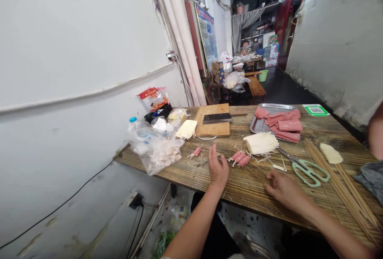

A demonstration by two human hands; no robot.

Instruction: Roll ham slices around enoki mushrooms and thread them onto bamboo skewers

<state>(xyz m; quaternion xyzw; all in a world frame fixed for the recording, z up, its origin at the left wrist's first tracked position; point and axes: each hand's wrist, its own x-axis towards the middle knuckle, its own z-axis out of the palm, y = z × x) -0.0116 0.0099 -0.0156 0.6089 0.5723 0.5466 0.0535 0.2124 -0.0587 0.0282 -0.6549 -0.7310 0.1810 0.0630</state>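
Observation:
My left hand (218, 169) is beside the meat rolls with its fingers stretched up and its thumb apart, holding nothing I can see. Several pink meat rolls (240, 158) filled with enoki mushrooms lie side by side just right of it. A thin bamboo skewer (257, 168) runs from these rolls toward my right hand (279, 189), whose curled fingers pinch its end, low over the table. One separate meat roll (196, 151) lies left of my left hand. Behind the rolls rests a bunch of enoki mushrooms (261, 143). Green-handled scissors (311, 173) are beyond my right hand.
A metal tray (277, 108) holds pink meat slices (284, 123). The cutting board (212, 129) carries a cleaver (217, 118). Plastic bags (161, 147) and more enoki (187, 129) are at left; loose skewers (338, 183) at right. Another person's arm (376, 131) shows at the right edge.

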